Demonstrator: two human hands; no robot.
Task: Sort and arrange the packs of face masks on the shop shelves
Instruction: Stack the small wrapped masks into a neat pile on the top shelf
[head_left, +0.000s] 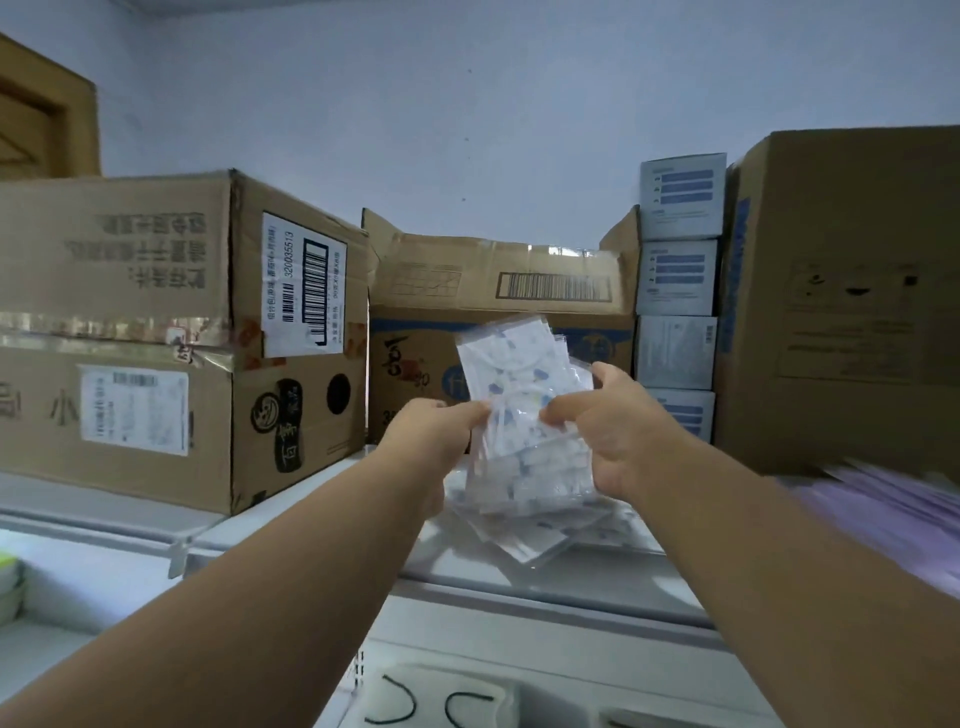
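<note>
Both my hands hold a bundle of clear-wrapped white face mask packs with blue print (522, 374), upright above the top shelf (571, 577). My left hand (434, 436) pinches the bundle's left edge. My right hand (605, 426) grips its right side, thumb raised. More packs of the same kind (530, 530) lie loose on the shelf just below the bundle. A blurred stack of purple mask packs (893, 519) lies at the right.
Cardboard boxes line the back: a big one (156, 338) at left, one (498, 291) behind the bundle, a tall one (841, 301) at right. Between them stands a stack of small white-blue boxes (678, 280). Below, a lower shelf holds masks with black ear loops (431, 706).
</note>
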